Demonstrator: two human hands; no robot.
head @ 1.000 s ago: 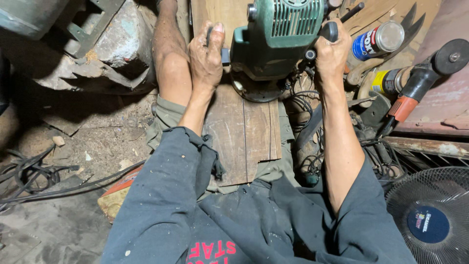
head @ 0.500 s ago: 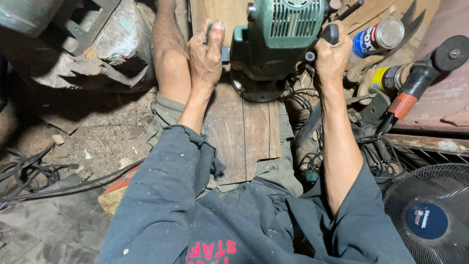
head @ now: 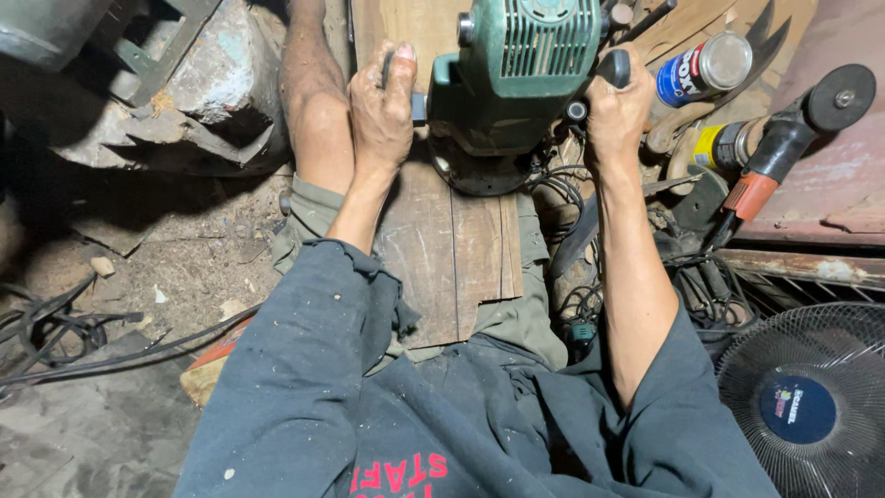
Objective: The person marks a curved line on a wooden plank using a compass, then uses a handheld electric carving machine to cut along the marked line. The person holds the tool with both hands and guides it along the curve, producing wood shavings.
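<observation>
Head view, router (head: 516, 83) unmoved (hands clamped)

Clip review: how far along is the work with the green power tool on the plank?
Done: nothing finished shows; the wooden plank near the person looks uncut. In hand: the left hand and right hand grip the side handles of the green power tool, whose base sits on the plank. Left: cannot tell; the tool hides the wood beneath it.

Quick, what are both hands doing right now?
Left hand: closed around the left side handle of the green power tool on the wooden board.
Right hand: closed around its black right handle.
</observation>
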